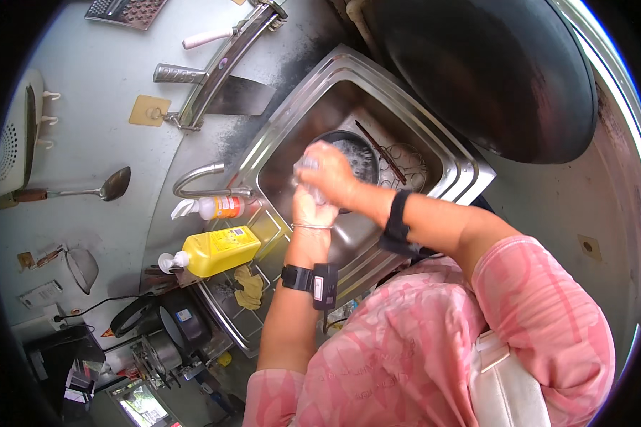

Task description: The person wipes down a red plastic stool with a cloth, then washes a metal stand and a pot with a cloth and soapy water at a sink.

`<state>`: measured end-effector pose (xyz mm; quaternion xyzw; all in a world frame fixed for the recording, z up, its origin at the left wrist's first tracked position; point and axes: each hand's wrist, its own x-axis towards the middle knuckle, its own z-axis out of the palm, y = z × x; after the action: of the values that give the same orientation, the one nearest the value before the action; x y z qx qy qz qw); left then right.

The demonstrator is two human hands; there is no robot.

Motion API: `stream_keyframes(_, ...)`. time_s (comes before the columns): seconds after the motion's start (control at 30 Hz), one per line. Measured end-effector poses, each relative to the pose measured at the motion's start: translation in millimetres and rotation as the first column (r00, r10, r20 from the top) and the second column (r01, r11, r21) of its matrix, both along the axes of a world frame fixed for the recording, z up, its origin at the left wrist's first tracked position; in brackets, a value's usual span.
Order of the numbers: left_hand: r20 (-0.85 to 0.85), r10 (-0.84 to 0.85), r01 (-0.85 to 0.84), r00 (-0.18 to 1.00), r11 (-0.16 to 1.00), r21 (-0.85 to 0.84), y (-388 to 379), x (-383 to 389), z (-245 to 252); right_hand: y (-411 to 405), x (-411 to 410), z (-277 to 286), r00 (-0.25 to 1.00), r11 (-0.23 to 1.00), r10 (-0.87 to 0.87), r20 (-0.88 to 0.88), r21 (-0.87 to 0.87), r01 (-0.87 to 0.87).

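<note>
Both hands are over a stainless steel sink (352, 235). My left hand (312, 208) grips a clear, shiny object (309, 184) from below. Over its top, my right hand (331, 171) is wrapped around the same object. Motion blur and my fingers hide what it is, perhaps a glass or a plastic cup. Just beyond my hands, a dark round pan or bowl (375, 173) in the basin holds sudsy water. Dark chopsticks (382, 152) lie beside it, near some round wire loops (414, 160).
A curved faucet (197, 173), a spray bottle (219, 207), a yellow pump bottle (221, 250) and a yellow cloth (249, 288) are left of the basin. A cleaver (237, 96) hangs on a wall rack. A large black wok (491, 74) stands behind the sink, at right.
</note>
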<state>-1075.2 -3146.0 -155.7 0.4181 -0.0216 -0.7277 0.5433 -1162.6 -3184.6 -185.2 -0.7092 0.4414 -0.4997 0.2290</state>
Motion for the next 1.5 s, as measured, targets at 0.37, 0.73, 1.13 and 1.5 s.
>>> stream_keyframes(0.37,-0.076,-0.035,0.017,0.996,0.973,-0.23,-4,35,7,50,-4,47,0.967,0.979,0.163,0.197,0.092,-0.184)
stream_keyframes(0.73,0.021,0.034,-0.032,0.999,0.996,-0.083,12,-15,22,-15,-9,24,0.935,0.945,-0.214,0.284,0.304,0.124)
stream_keyframes(1.13,-0.061,-0.192,0.176,0.979,0.962,-0.21,-5,-12,11,22,-16,38,0.994,0.991,-0.099,0.054,0.099,0.094)
stream_keyframes(1.5,-0.057,-0.246,0.246,0.968,0.969,0.004,-14,-43,30,5,-79,30,0.941,0.871,0.333,0.061,0.363,-0.332)
